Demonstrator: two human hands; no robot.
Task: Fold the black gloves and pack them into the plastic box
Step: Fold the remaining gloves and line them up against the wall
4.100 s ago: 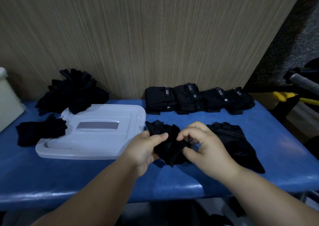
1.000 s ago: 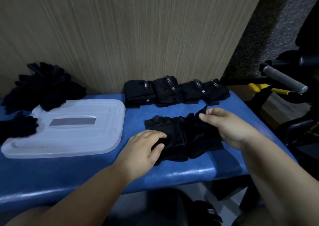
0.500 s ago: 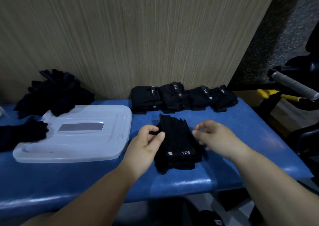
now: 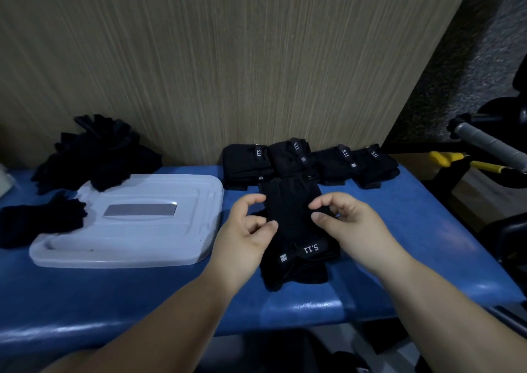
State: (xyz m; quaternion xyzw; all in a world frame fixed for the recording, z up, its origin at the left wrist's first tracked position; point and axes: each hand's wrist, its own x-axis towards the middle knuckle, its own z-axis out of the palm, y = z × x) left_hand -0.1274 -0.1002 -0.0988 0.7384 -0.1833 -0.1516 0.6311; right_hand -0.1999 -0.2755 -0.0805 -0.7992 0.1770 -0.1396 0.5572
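Note:
A stacked pair of black gloves (image 4: 293, 224) with a "5.11" wrist strap lies flat on the blue padded bench (image 4: 142, 295), fingers pointing to the wall. My left hand (image 4: 245, 235) pinches the pair's left edge between thumb and forefinger. My right hand (image 4: 345, 227) pinches the right edge the same way. A row of several folded gloves (image 4: 308, 161) stands against the wall behind. Only the plastic box's white lid (image 4: 125, 224) lies flat to the left; a pale sliver at the far left edge may be the box.
A heap of unfolded black gloves (image 4: 97, 153) sits at the back left, partly on the lid, with another bunch (image 4: 40, 224) beside it. Off the bench's right end are a grey-gripped bar (image 4: 484, 144) and a yellow-handled tool (image 4: 456, 158).
The loose gloves were gathered and turned into a flat stack with the strap toward me. My right hand let go, then both hands came to the stack's sides.

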